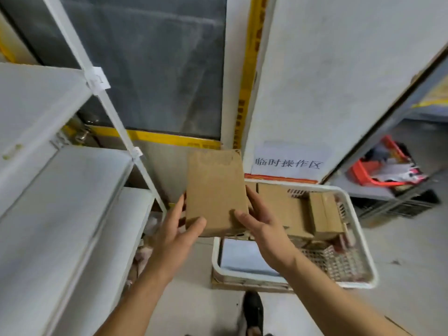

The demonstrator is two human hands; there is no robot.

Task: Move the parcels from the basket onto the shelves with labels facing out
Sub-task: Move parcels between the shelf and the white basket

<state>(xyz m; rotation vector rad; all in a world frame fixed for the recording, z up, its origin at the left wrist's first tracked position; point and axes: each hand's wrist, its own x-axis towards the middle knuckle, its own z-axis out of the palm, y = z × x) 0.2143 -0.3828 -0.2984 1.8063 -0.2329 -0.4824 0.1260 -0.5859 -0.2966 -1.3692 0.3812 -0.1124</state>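
I hold a plain brown cardboard parcel [215, 190] in the air between both hands, above the left edge of the basket. My left hand [175, 229] grips its lower left corner with the thumb on top. My right hand [261, 224] grips its lower right side. No label shows on the face turned to me. The white plastic basket [356, 229] stands on the floor at the right and holds several more brown boxes [283, 209] and a white parcel [244, 255]. White shelves [63, 190] stand at the left with their boards bare.
A white board with a paper sign [288, 161] leans behind the basket. A red basket [378, 170] with mixed items sits on a low shelf at the right. Yellow tape [169, 138] marks the wall behind. My shoe [253, 309] is on the floor below the basket.
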